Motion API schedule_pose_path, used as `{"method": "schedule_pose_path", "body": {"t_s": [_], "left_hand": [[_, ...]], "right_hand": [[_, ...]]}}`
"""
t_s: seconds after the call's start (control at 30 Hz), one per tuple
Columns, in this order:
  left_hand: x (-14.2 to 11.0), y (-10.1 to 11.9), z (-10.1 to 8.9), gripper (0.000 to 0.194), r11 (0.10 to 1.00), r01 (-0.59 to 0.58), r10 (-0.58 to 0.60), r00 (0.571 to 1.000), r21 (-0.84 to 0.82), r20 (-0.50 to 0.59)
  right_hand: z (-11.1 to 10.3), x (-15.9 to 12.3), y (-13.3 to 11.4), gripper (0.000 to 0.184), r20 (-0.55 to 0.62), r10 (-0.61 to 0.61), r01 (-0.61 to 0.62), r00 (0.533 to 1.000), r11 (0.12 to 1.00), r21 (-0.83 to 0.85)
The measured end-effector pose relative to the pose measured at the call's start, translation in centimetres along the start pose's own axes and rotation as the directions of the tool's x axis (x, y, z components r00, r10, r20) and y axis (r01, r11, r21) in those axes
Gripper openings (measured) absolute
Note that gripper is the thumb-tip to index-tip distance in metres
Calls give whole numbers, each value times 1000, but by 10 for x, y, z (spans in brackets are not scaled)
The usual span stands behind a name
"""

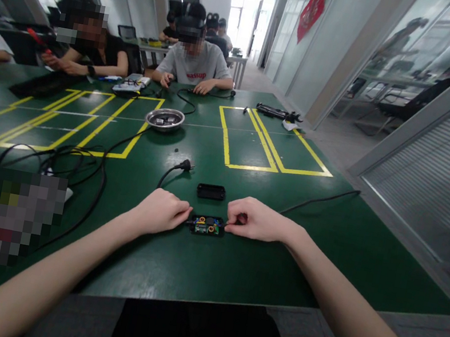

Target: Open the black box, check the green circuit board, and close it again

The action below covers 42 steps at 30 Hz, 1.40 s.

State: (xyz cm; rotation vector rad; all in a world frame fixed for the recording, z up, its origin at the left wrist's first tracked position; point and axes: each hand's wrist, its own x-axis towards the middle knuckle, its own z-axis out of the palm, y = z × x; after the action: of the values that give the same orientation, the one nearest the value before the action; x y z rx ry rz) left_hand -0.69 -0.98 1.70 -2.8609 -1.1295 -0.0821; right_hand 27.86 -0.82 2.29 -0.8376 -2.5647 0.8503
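Observation:
On the green table before me lies an open black adapter case (pixel 205 233) with a circuit board (pixel 202 228) inside, two copper-coloured coils showing on it. My left hand (pixel 161 212) is closed at the case's left end, its thumb and fingers pinching the black power cable where it enters. At the right end, the fingers of my right hand (pixel 257 219) pinch another black cable (pixel 319 200), which trails off to the right behind the wrist. Just beyond the case rests its black cover (pixel 211 191), hollow side up. A plug (pixel 185 165) on a black cord lies past my left hand.
A metal bowl (pixel 164 119) with small metal parts stands farther back. Tangled black cables (pixel 74 156) and a blurred-out object (pixel 9 217) lie at left. Yellow tape (pixel 251 168) marks the table. A black tool (pixel 279 113) lies at the far edge. Co-workers (pixel 200 59) sit opposite.

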Motion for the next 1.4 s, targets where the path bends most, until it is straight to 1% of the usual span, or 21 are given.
{"method": "schedule_pose_path", "body": {"t_s": [0.13,0.23,0.27,0.33,0.37,0.43,0.5,0.57,0.6,0.67,0.8,0.97,1.07,1.13,1.2,1.33,1.4], "left_hand": [[5,-3,6,44,996,84,-85,994,-7,-74],[8,-5,10,39,987,158,-160,977,-28,-140],[9,-6,11,36,983,177,-182,969,-45,-164],[10,-8,13,30,976,194,-212,954,-100,-212],[10,-8,13,29,974,184,-211,950,-134,-231],[10,-10,15,37,973,130,-177,952,-192,-249],[10,-11,17,50,972,52,-108,964,-229,-242],[10,-12,19,60,968,-7,-52,972,-249,-229],[9,-12,20,62,966,-23,-38,973,-259,-226],[9,-11,22,58,958,-40,-27,973,-282,-229],[9,-10,24,48,936,-69,-24,965,-344,-260],[8,-7,21,48,890,-83,-60,953,-447,-296],[8,-4,20,54,834,-96,-89,949,-544,-304],[7,-3,19,59,796,-101,-106,948,-597,-302],[7,-3,20,63,769,-97,-122,948,-632,-293],[7,-2,21,66,748,-98,-132,947,-656,-292],[7,-2,21,66,742,-112,-128,944,-661,-303]], "right_hand": [[-2,0,8,23,-85,0,-8,996,996,-93],[-1,1,16,22,-116,-7,-9,993,990,-137],[0,2,18,21,-146,-1,-22,989,988,-152],[4,4,24,17,-253,47,-93,966,980,-174],[6,6,27,15,-316,81,-143,945,973,-179],[10,9,33,24,-401,128,-219,907,957,-189],[14,11,38,32,-409,126,-226,904,952,-208],[17,13,41,29,-392,97,-189,915,961,-202],[18,13,41,25,-390,89,-171,916,968,-181],[20,14,39,17,-396,99,-155,913,981,-112],[23,15,30,14,-399,209,-195,893,978,77],[23,15,23,13,-388,302,-174,871,927,331],[22,15,20,20,-374,361,-168,854,872,460],[22,15,18,25,-354,395,-178,848,841,511],[21,15,15,25,-343,403,-170,849,821,544],[20,14,11,24,-327,412,-151,850,787,598],[20,13,9,25,-332,425,-155,842,780,607]]}}
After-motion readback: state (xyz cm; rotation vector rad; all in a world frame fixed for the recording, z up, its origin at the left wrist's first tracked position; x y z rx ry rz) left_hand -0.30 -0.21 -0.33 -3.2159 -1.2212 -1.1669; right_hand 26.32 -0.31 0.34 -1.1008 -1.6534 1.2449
